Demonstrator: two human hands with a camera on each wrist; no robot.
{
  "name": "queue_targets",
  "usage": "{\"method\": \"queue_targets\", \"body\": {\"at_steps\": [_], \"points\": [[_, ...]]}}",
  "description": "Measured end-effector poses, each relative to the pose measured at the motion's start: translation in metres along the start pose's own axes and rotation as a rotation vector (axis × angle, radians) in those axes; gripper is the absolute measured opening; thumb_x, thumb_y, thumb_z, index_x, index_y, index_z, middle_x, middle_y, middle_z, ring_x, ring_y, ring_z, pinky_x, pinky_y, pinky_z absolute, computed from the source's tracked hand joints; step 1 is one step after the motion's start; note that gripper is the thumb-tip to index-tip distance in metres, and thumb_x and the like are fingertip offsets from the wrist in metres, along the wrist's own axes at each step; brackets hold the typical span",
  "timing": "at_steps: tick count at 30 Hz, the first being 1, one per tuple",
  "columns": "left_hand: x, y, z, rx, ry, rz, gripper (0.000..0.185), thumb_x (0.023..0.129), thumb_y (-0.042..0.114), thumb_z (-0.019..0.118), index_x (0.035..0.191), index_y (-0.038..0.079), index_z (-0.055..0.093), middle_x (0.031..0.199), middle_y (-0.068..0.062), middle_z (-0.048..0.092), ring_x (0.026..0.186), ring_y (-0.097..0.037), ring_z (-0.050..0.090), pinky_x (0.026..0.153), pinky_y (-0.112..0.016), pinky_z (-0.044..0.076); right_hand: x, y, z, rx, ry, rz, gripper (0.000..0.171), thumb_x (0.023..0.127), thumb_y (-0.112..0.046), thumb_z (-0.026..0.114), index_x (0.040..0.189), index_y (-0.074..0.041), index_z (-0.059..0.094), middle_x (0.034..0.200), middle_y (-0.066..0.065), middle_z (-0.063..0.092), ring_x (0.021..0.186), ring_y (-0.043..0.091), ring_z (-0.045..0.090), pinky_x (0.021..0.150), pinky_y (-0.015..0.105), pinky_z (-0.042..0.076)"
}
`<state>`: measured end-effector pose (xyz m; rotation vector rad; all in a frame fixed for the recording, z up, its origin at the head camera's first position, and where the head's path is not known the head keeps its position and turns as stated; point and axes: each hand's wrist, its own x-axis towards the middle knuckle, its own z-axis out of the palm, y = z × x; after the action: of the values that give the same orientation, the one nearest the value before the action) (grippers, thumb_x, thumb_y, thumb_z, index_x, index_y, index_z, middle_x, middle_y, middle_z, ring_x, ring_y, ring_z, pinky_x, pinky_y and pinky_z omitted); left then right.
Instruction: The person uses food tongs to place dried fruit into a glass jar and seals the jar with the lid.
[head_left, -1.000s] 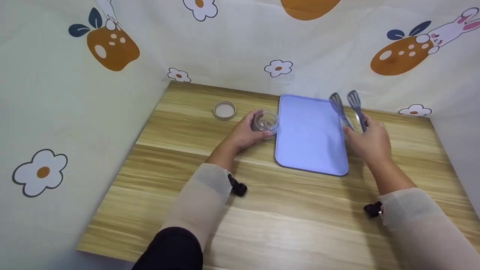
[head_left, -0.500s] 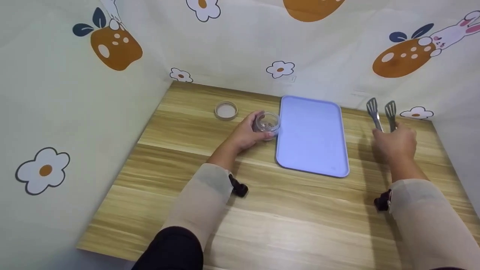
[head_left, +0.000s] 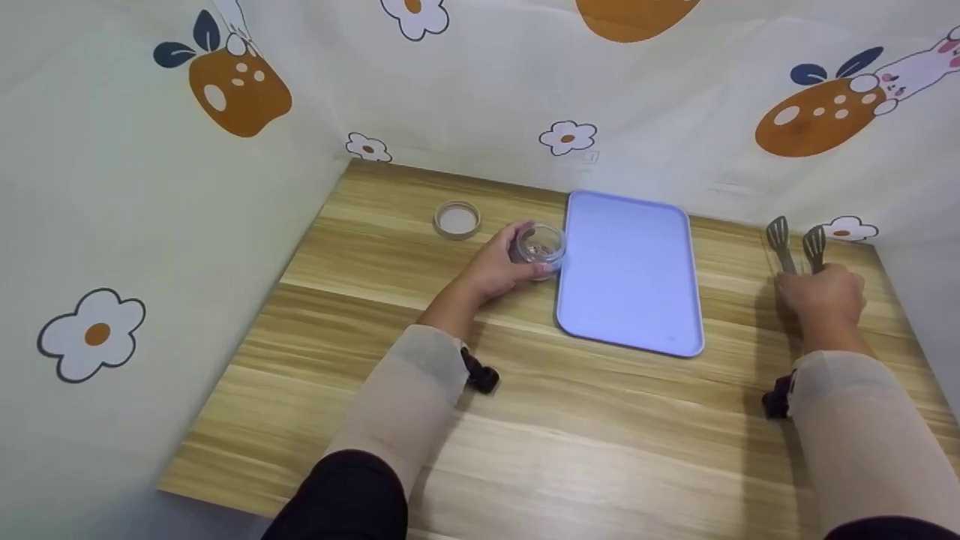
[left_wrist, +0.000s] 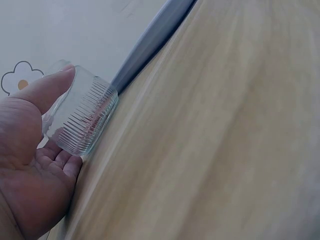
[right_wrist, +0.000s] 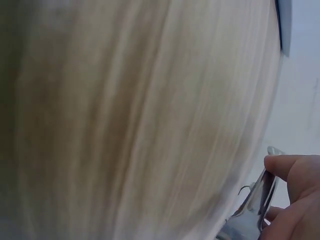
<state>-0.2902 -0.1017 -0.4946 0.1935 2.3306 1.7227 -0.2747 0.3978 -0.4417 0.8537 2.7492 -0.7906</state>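
Note:
In the head view my left hand point(head_left: 501, 264) grips a clear glass jar point(head_left: 543, 259) standing open-topped beside the left edge of a lavender tray point(head_left: 630, 274). Ribs line the side of this jar point(left_wrist: 86, 117) in the left wrist view, where my thumb lies across its upper part. Something small shows faintly inside; its kind is unclear. Well to the right of the tray, my right hand point(head_left: 825, 300) holds metal tongs point(right_wrist: 257, 200) with dark slotted heads point(head_left: 814, 246). These heads point toward the back wall and are spread apart, with nothing visible between them.
A round jar lid point(head_left: 457, 220) lies on the wooden table point(head_left: 585, 420), behind and left of the jar. Printed cloth walls point(head_left: 465, 90) border the table at the back and both sides.
My right hand has carried the tongs from over the tray's right edge rightward and lower, to the table's right side. The left hand and jar have stayed in place.

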Motion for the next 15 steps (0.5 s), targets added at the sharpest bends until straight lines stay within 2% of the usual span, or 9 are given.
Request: {"method": "queue_targets", "body": {"at_steps": [12, 15], "points": [[0.0009, -0.0017, 0.0016, -0.077, -0.003, 0.044, 0.099, 0.082, 0.031, 0.095, 0.164, 0.024, 0.04, 0.168, -0.001, 0.047, 0.159, -0.02, 0.039, 0.135, -0.037, 0.025, 0.0035, 0.0071, 0.0054, -0.028, 0.005, 0.001, 0.101, 0.098, -0.063, 0.06, 0.158, 0.014, 0.035, 0.16, 0.044, 0.026, 0.128, 0.054, 0.04, 0.115, 0.063, 0.041], [0.001, -0.0027, 0.0009, -0.084, -0.001, 0.043, 0.099, 0.081, 0.031, 0.096, 0.163, 0.023, 0.041, 0.168, -0.001, 0.047, 0.159, -0.02, 0.039, 0.136, -0.037, 0.024, 0.0027, 0.0065, 0.0057, -0.041, -0.019, 0.011, 0.109, 0.095, -0.069, 0.061, 0.159, 0.014, 0.031, 0.16, 0.045, 0.025, 0.134, 0.057, 0.038, 0.118, 0.063, 0.039]]}}
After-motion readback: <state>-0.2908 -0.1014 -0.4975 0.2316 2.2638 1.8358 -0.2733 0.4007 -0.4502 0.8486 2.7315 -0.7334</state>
